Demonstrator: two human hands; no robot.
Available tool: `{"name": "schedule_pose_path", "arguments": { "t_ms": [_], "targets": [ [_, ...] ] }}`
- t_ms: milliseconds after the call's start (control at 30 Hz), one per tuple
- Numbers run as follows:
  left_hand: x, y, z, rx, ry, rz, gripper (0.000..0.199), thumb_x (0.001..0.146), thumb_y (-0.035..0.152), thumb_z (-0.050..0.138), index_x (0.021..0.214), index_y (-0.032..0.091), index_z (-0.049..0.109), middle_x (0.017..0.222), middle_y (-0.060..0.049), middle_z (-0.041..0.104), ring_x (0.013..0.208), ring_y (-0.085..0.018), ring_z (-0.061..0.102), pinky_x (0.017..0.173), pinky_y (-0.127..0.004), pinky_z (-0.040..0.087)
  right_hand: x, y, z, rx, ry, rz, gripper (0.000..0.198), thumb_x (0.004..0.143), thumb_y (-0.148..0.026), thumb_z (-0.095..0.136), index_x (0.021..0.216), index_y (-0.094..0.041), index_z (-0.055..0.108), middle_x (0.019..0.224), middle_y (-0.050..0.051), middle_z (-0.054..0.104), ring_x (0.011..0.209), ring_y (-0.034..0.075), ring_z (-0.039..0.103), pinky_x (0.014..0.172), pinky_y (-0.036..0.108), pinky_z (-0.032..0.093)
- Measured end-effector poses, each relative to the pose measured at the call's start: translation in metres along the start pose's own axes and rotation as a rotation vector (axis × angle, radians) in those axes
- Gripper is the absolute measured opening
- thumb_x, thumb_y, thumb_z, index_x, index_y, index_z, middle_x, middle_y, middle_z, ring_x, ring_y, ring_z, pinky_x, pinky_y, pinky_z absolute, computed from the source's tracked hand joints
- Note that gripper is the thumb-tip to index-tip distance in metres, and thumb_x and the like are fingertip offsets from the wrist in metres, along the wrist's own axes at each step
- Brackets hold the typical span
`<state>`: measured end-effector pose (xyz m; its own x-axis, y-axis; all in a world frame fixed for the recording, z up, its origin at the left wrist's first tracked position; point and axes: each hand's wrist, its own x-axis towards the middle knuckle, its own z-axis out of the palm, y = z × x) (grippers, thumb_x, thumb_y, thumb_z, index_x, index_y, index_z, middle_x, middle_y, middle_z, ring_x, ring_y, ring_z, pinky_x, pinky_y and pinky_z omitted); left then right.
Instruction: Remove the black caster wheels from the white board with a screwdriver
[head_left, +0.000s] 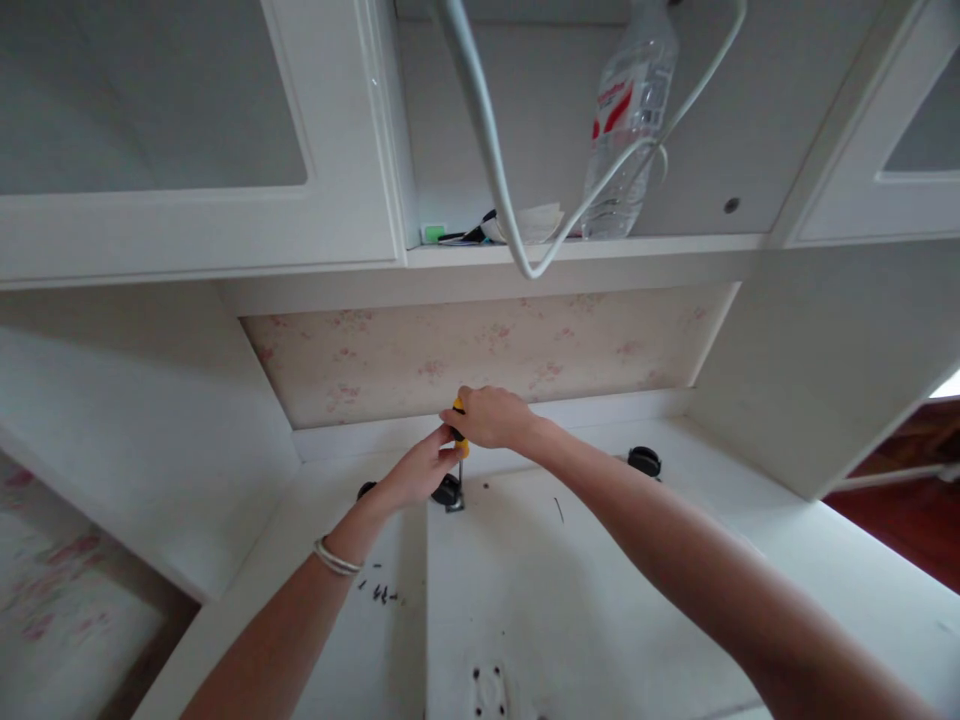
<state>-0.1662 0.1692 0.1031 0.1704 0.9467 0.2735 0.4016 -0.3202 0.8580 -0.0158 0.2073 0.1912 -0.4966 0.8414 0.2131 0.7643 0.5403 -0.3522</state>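
Note:
In the head view, my right hand (pixel 491 415) is closed around the upper handle of a yellow and black screwdriver (pixel 462 449). My left hand (pixel 420 465) pinches the lower handle from the left. The shaft points down, its tip at the metal plate of a black caster wheel (pixel 446 490), which sits at the far left corner of a white board (pixel 525 570). My left fingers partly cover this wheel. A second caster (pixel 645 461) is on the board's far right. Behind my left wrist, another black round part (pixel 366 489) shows only partly.
Several small dark screws (pixel 382 594) lie on the white surface left of the board. Overhead, a shelf (pixel 675 243) holds a clear plastic bottle (pixel 626 130) and small items. A white cable (pixel 487 130) hangs in front. Cabinet side panels (pixel 847 350) enclose the space.

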Motion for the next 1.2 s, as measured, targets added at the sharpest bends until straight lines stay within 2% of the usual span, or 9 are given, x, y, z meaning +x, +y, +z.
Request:
{"name": "schedule_pose_path", "arguments": {
  "t_ms": [200, 400, 500, 600, 733, 867, 967, 1067, 1200],
  "targets": [
    [0.018, -0.018, 0.006, -0.027, 0.046, -0.018, 0.016, 0.075, 0.025, 0.062, 0.089, 0.018, 0.061, 0.088, -0.006, 0.073, 0.082, -0.022, 0.068, 0.074, -0.033, 0.053, -0.004, 0.003, -0.001, -0.106, -0.056, -0.029, 0.050, 0.090, -0.057, 0.038, 0.109, -0.015, 0.059, 0.099, 0.021, 0.070, 0.091, 0.032, 0.067, 0.074, 0.041, 0.047],
    [0.016, -0.021, 0.008, -0.020, 0.169, -0.045, 0.027, 0.071, 0.030, 0.069, 0.093, 0.017, 0.059, 0.086, -0.005, 0.070, 0.080, -0.021, 0.067, 0.074, -0.034, 0.052, -0.010, 0.005, 0.004, -0.102, -0.021, -0.032, 0.046, 0.094, -0.052, 0.034, 0.117, -0.017, 0.050, 0.108, 0.018, 0.068, 0.096, 0.031, 0.065, 0.076, 0.039, 0.046],
    [0.018, -0.018, 0.007, -0.067, 0.088, -0.027, 0.029, 0.074, 0.028, 0.066, 0.099, 0.016, 0.059, 0.097, -0.007, 0.070, 0.088, -0.021, 0.066, 0.077, -0.034, 0.052, -0.009, 0.008, 0.004, -0.066, -0.031, -0.059, 0.041, 0.095, -0.048, 0.034, 0.116, -0.017, 0.050, 0.108, 0.017, 0.068, 0.094, 0.029, 0.065, 0.075, 0.037, 0.045],
    [0.023, -0.016, 0.004, -0.108, -0.022, -0.017, 0.026, 0.074, 0.028, 0.065, 0.097, 0.015, 0.062, 0.090, -0.006, 0.071, 0.086, -0.021, 0.066, 0.076, -0.034, 0.053, -0.008, 0.011, 0.002, -0.016, -0.055, -0.101, 0.040, 0.094, -0.048, 0.037, 0.116, -0.018, 0.051, 0.109, 0.015, 0.069, 0.094, 0.028, 0.064, 0.074, 0.035, 0.043],
    [0.030, -0.022, 0.005, -0.114, -0.007, -0.014, 0.026, 0.070, 0.030, 0.070, 0.091, 0.015, 0.061, 0.083, -0.004, 0.069, 0.079, -0.020, 0.066, 0.073, -0.034, 0.053, -0.018, 0.016, -0.002, 0.060, -0.037, -0.092, 0.042, 0.096, -0.047, 0.034, 0.125, -0.019, 0.047, 0.115, 0.015, 0.066, 0.095, 0.027, 0.063, 0.072, 0.034, 0.042],
    [0.026, -0.025, 0.010, -0.061, 0.188, -0.014, 0.039, 0.066, 0.033, 0.077, 0.094, 0.017, 0.055, 0.081, -0.001, 0.065, 0.076, -0.019, 0.064, 0.069, -0.031, 0.051, -0.053, 0.022, -0.005, 0.185, 0.003, -0.071, 0.045, 0.099, -0.045, 0.028, 0.136, -0.022, 0.038, 0.107, 0.009, 0.067, 0.091, 0.021, 0.062, 0.073, 0.030, 0.041],
    [0.021, -0.022, 0.017, -0.044, 0.286, 0.013, 0.049, 0.069, 0.035, 0.076, 0.108, 0.019, 0.050, 0.092, -0.002, 0.063, 0.081, -0.018, 0.063, 0.074, -0.032, 0.051, -0.097, 0.028, -0.004, 0.431, -0.069, -0.102, 0.042, 0.098, -0.044, 0.036, 0.133, -0.024, 0.044, 0.098, 0.005, 0.066, 0.080, 0.016, 0.059, 0.071, 0.029, 0.041],
    [0.018, -0.016, 0.024, -0.098, 0.244, 0.075, 0.062, 0.080, 0.033, 0.067, 0.132, 0.025, 0.035, 0.116, -0.008, 0.060, 0.098, -0.018, 0.063, 0.086, -0.035, 0.050, -0.148, 0.039, 0.005, 0.596, -0.169, -0.043, 0.038, 0.097, -0.045, 0.040, 0.129, -0.027, 0.049, 0.092, 0.002, 0.063, 0.072, 0.013, 0.056, 0.068, 0.028, 0.041],
    [0.017, -0.010, 0.025, -0.258, 0.148, 0.132, 0.070, 0.090, 0.031, 0.056, 0.145, 0.032, 0.012, 0.126, -0.010, 0.055, 0.105, -0.018, 0.063, 0.091, -0.038, 0.049, -0.215, 0.063, 0.030, 0.892, -0.187, 0.217, 0.045, 0.095, -0.054, 0.038, 0.128, -0.026, 0.049, 0.084, 0.001, 0.057, 0.067, 0.013, 0.053, 0.065, 0.028, 0.047]
  ]
}}
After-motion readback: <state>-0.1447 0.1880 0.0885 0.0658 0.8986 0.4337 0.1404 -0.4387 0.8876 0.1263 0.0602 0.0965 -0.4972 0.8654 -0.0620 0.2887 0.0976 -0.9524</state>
